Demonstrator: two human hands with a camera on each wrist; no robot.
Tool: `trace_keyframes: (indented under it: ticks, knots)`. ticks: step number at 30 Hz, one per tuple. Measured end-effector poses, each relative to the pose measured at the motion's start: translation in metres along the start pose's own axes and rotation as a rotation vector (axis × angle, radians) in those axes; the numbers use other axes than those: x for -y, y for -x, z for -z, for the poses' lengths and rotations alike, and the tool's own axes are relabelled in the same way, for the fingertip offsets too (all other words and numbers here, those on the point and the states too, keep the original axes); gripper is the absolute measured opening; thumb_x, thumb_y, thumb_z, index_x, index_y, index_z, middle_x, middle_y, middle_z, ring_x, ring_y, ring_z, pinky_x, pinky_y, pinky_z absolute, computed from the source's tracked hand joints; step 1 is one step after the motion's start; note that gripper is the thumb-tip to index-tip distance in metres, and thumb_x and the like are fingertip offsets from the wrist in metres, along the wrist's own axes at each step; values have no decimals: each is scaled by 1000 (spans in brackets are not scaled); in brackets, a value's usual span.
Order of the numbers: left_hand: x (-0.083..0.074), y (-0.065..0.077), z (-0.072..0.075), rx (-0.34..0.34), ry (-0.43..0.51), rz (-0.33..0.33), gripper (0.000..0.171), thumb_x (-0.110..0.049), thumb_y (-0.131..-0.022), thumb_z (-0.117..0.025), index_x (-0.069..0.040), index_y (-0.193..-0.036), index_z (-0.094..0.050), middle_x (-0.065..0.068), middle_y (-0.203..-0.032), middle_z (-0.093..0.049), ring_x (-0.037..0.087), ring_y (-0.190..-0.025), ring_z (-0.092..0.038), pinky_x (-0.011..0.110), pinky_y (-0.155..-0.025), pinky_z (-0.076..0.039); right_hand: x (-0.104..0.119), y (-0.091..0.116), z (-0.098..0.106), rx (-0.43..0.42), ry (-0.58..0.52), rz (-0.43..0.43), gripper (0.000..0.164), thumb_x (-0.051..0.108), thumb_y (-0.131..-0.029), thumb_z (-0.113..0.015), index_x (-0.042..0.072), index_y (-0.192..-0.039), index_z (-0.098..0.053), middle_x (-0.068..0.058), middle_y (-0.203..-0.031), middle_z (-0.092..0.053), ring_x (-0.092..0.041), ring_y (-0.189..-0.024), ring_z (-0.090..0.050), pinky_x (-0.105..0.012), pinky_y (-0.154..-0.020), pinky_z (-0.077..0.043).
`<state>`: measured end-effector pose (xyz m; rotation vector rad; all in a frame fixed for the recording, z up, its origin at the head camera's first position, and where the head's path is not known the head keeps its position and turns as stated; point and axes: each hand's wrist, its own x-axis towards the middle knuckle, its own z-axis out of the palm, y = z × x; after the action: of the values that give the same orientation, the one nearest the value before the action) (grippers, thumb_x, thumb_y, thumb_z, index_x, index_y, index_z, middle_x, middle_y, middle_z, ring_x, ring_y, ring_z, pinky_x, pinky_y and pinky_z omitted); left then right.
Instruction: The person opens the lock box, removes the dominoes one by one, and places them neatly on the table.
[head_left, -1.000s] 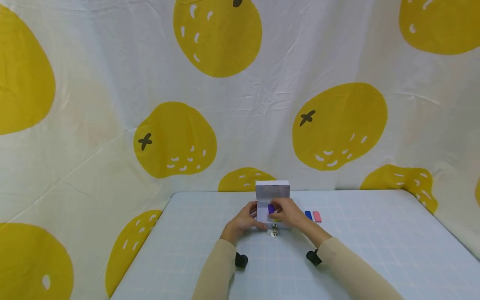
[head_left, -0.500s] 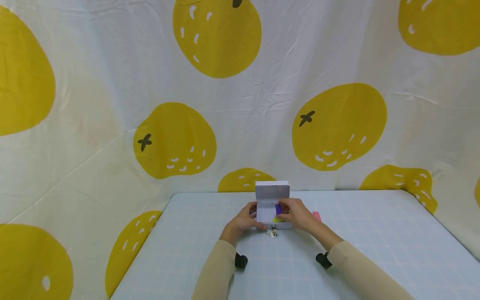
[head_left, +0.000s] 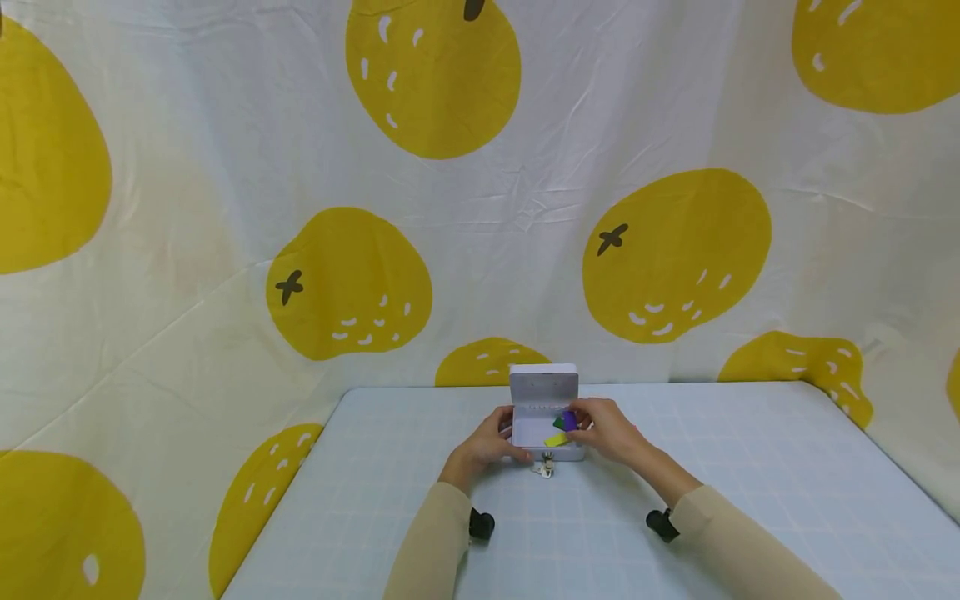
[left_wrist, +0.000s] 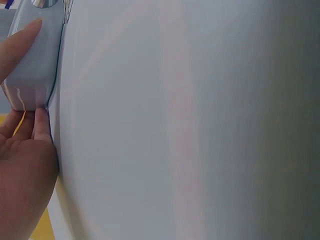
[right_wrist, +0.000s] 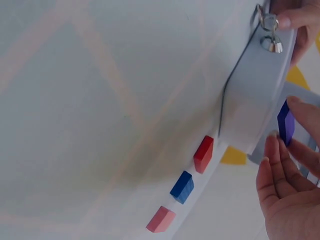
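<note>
A small white lock box (head_left: 531,429) stands on the table with its lid (head_left: 543,386) raised. My left hand (head_left: 486,443) grips its left end, thumb on the front wall and fingers around the side. My right hand (head_left: 609,432) pinches a purple block (right_wrist: 286,124) between thumb and fingers, over the right part of the box. Inside the box lie a yellow block (head_left: 556,439) and a green block (head_left: 558,422), the green one partly covered by the purple block. Keys (head_left: 545,469) hang from the lock at the front.
In the right wrist view, a red block (right_wrist: 203,154), a blue block (right_wrist: 181,187) and a pink block (right_wrist: 161,219) stand in a row on the table (right_wrist: 100,150) beside the box. A cloth printed with yellow fruit (head_left: 675,258) hangs behind the table.
My right hand has moved to the right within the box, carrying the purple block. The yellow and green blocks now show; the right hand hides the blocks outside. My left hand stays put.
</note>
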<state>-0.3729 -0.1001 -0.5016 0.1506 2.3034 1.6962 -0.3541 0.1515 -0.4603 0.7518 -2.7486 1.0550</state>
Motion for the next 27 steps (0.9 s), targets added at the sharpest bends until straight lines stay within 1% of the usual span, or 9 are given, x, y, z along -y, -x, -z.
trace_keyframes:
  ticks: [6, 10, 16, 21, 24, 27]
  knots:
    - [-1, 3, -1, -7, 4, 2, 97, -8, -69, -96, -17, -150, -45, 9, -161, -40, 35, -148, -37, 53, -122, -30, -4, 4, 3, -5, 12, -11, 34, 5, -85, -82, -6, -114, -69, -10, -92, -68, -23, -83, -60, -29, -73, -54]
    - [-2, 4, -2, -6, 12, 1, 97, -7, -69, -95, -17, -150, -45, 9, -161, -40, 34, -148, -38, 53, -122, -30, -7, 6, 6, -2, 14, -28, 35, 7, -83, -84, -5, -113, -69, -9, -91, -67, -25, -83, -60, -29, -72, -53]
    - [-2, 4, -2, -8, 12, 5, 98, -7, -68, -96, -17, -151, -44, 9, -161, -40, 34, -148, -37, 53, -122, -30, -12, 9, 8, 1, 23, -62, 33, 7, -84, -84, -5, -111, -69, -8, -89, -66, -23, -82, -59, -28, -70, -53]
    - [-1, 3, -2, -13, 6, 6, 99, -7, -67, -96, -17, -151, -45, 9, -161, -40, 35, -148, -37, 53, -122, -30, -16, 11, 11, -8, 30, -52, 34, 3, -83, -83, -6, -112, -69, -9, -92, -68, -19, -81, -61, -30, -72, -57]
    - [-1, 3, -1, -15, -1, 5, 99, -8, -67, -96, -17, -151, -45, 9, -161, -40, 35, -148, -37, 53, -121, -30, -18, 12, 14, -14, 39, -47, 35, 3, -83, -83, -7, -112, -68, -9, -93, -69, -19, -82, -62, -32, -73, -58]
    - [-1, 2, 0, -12, -2, 1, 99, -8, -67, -96, -17, -151, -45, 9, -161, -40, 35, -148, -38, 53, -121, -31, -19, 14, 17, -11, 39, -77, 37, 5, -83, -84, -6, -115, -68, -9, -95, -69, -21, -84, -62, -34, -76, -59]
